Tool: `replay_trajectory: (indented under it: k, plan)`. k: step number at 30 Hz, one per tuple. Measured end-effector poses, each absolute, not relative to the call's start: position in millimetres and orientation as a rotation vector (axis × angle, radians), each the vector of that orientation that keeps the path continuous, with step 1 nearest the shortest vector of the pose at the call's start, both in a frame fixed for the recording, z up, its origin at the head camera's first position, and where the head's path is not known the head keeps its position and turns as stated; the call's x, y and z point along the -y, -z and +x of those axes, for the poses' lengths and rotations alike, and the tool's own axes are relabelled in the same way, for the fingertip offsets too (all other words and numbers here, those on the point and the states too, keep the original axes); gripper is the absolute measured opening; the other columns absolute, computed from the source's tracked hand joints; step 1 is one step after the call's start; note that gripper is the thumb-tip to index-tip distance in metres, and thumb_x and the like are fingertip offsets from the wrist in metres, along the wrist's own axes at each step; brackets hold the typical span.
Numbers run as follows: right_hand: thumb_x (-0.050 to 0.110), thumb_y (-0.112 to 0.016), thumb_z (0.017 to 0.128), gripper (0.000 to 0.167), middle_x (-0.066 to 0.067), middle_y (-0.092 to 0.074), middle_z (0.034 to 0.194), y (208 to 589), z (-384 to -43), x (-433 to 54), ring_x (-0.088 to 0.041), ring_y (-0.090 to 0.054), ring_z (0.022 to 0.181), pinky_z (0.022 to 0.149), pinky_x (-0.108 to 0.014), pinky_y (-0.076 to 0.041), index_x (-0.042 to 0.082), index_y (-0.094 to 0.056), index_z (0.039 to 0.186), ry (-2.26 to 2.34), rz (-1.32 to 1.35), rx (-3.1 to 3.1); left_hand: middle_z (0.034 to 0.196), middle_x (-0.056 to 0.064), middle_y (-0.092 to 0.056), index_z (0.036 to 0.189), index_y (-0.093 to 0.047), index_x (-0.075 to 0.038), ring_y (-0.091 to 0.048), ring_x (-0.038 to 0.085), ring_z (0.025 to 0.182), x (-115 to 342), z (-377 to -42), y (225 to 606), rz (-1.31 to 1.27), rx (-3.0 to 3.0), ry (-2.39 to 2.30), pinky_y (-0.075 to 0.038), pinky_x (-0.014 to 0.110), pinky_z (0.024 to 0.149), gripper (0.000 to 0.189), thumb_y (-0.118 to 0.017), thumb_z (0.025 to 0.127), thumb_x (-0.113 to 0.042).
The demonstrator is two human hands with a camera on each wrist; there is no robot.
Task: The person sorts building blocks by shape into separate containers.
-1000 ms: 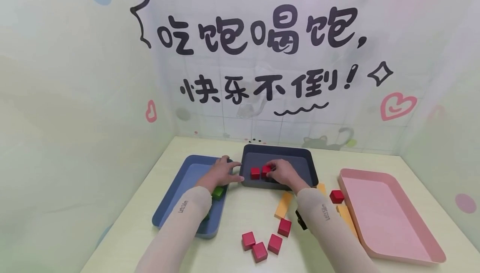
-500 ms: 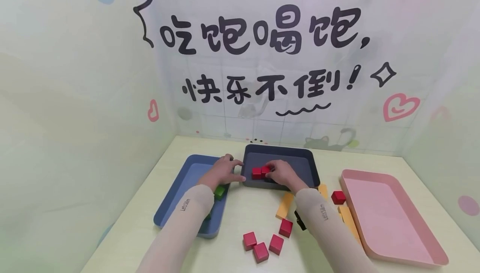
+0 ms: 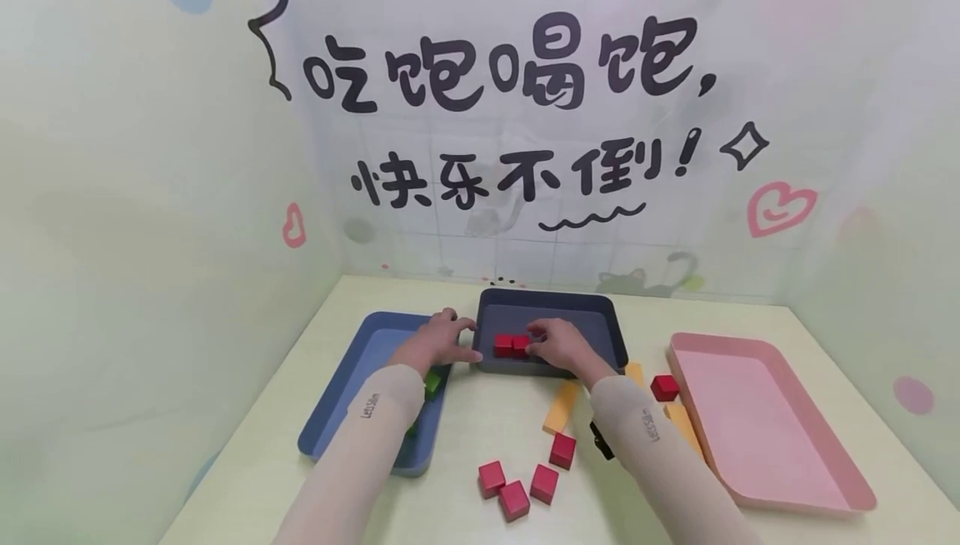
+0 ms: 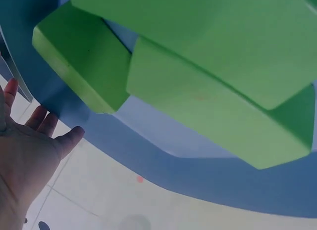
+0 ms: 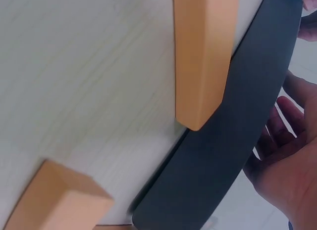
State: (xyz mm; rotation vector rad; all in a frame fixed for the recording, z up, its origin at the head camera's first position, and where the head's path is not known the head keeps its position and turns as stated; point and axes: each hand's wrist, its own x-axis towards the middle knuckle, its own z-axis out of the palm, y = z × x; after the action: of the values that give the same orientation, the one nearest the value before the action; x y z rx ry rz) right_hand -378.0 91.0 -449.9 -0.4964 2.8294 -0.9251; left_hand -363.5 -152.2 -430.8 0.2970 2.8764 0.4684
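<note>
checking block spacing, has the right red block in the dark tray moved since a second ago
Yes, the block moved left, nearer the dark tray's left wall.

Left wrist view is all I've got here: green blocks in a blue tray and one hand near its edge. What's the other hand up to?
Observer: The right hand is over the dark tray, right next to two red cubes; whether its fingers touch one, I can't tell.
Visitor: Oh, nice. Are any blocks lying outside the trays?
Observer: Yes, four loose red cubes lie on the near part of the table.
Visitor: And is there a tray you haven't mentioned, one I can't see?
Observer: A pink tray stands on the right side of the table in the head view.
</note>
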Motion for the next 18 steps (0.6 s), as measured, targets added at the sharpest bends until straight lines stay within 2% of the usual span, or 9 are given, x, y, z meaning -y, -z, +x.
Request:
replay_trajectory:
  k: [9,18]
  plan:
    - [0.016,-0.071,0.092,0.041,-0.009,-0.065,0.127,440.4,-361.2,-101.1,-0.027,-0.062,0.113,0.096,-0.043,-0.051,0.006,-0.064,0.131,1.010,-0.470,-2.795,0.150,0.019,-0.034,0.140,-0.055,-0.024,-0.039,0.036,0.133,154.4,-365.4,434.0,0.305,-2.868,-0.483,-0.041,0.055,0.104,0.061,-0.074,0.087,-0.047]
    - [0.016,-0.072,0.092,0.040,-0.009,-0.065,0.126,433.7,-345.2,-110.9,-0.027,-0.061,0.114,0.096,-0.043,-0.050,0.007,-0.065,0.130,1.012,-0.475,-2.787,0.150,0.022,-0.033,0.142,-0.053,-0.020,-0.034,0.038,0.136,152.5,-365.4,433.4,0.363,-2.853,-0.508,-0.040,0.056,0.104,0.060,-0.072,0.090,-0.044]
